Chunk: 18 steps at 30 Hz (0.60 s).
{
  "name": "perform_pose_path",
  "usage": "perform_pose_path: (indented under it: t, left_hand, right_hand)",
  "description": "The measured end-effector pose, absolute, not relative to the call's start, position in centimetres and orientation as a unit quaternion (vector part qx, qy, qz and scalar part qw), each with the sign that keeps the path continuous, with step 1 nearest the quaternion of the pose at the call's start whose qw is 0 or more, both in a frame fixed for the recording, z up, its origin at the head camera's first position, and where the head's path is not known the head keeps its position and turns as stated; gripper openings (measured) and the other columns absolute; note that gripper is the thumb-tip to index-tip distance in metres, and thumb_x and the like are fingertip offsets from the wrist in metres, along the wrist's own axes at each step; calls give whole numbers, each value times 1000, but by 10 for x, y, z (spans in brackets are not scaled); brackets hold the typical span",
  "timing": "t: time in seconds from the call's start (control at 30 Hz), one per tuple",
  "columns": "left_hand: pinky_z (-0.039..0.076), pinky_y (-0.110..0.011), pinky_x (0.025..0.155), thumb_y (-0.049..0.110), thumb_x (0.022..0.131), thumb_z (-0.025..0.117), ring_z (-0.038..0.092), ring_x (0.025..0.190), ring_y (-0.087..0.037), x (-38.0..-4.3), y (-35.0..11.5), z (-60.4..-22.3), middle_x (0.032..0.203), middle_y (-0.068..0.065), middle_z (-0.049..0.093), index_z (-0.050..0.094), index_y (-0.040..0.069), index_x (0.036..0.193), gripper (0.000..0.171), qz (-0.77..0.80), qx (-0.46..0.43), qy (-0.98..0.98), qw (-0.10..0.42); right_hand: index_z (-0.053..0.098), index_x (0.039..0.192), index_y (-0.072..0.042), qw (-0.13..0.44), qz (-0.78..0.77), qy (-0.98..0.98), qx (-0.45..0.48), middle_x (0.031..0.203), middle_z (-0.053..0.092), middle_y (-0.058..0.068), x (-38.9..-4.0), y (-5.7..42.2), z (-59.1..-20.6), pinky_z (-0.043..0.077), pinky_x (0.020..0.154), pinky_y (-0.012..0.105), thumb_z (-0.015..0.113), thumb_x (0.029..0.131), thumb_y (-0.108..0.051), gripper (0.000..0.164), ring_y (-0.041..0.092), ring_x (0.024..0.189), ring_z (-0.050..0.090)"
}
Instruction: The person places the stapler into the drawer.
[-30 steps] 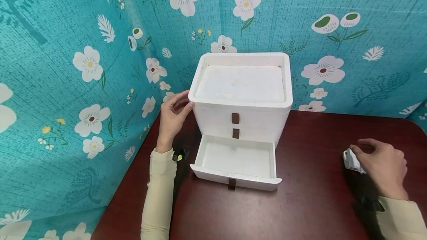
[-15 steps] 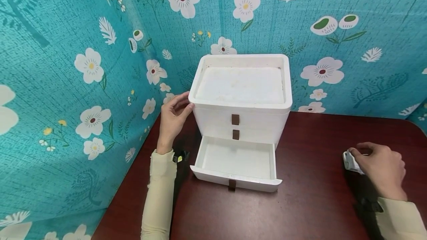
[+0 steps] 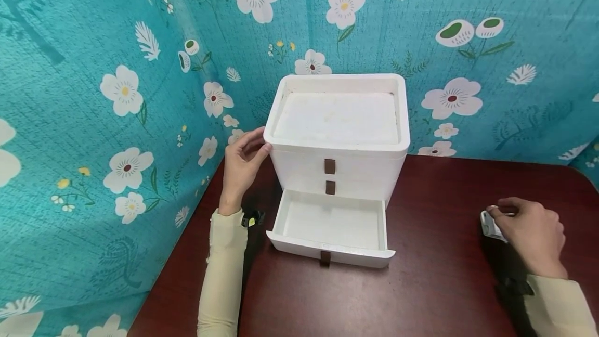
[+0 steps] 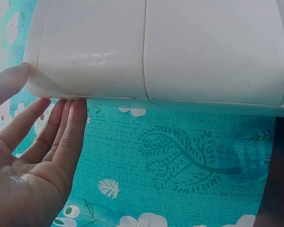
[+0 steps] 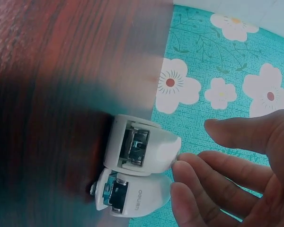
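A white drawer unit [image 3: 299,168] stands in the middle of the table, its lowest drawer [image 3: 332,222] pulled out and bare inside. My left hand [image 3: 239,170] touches the unit's upper left front corner. In the left wrist view, the long fingers [image 4: 73,127] lie fairly straight against the side, and the thumb reaches the edge. At the right, my right hand [image 3: 535,233] hovers over small white objects resembling mini staplers. The right wrist view shows two side by side, an upper one [image 5: 165,146] and a lower one [image 5: 144,196]. Fingertips meet their near ends; the thumb stays apart.
Dark red tabletop [image 3: 435,285] spreads around the unit. Floral teal cloth [image 3: 374,30] hangs behind it and along the left side. Brown pull tabs [image 3: 329,166] mark the drawer fronts. A shallow recessed tray [image 3: 334,118] forms the unit's top.
My right hand has shifted very slightly left over the small white objects. The left hand and the pulled-out drawer stay as they were.
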<state>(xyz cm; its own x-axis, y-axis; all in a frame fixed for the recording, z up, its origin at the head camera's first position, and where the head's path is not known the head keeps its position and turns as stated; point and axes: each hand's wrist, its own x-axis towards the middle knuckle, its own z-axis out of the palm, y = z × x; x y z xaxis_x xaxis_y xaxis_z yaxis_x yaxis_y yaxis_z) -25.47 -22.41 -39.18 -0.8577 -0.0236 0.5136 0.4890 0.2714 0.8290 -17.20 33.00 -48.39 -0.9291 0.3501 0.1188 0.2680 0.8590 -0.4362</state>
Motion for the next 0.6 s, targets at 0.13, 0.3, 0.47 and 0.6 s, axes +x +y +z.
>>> perform_pose_path:
  t: [0.13,0.3,0.47,0.6]
  left_hand:
    - [61,-22,94,9,96,76,72,117,-32,-255,-225,-391,131,-18,71,68,4,136,42,-586,-152,-764,224]
    - [61,-22,93,8,95,75,73,115,-23,-255,-225,-390,130,-19,72,68,3,136,41,-586,-154,-763,225]
    - [61,-22,93,7,95,75,73,115,-25,-255,-225,-390,130,-20,72,68,3,136,41,-586,-154,-763,223]
    - [61,-22,94,7,95,75,72,117,-32,-255,-224,-391,131,-20,71,68,3,136,42,-585,-155,-765,220]
  right_hand:
    - [67,120,11,104,210,-959,-160,109,71,35,-174,333,-484,40,48,42,72,95,-25,44,46,81,60]
    - [67,118,12,98,208,-960,-162,108,71,34,-174,335,-486,40,49,42,73,94,-25,44,44,80,60]
    - [68,115,11,81,202,-963,-161,109,71,34,-174,335,-488,40,49,43,75,93,-25,43,47,82,61]
    - [69,114,7,66,196,-965,-160,113,70,34,-174,334,-489,41,51,47,77,91,-28,43,51,85,59]
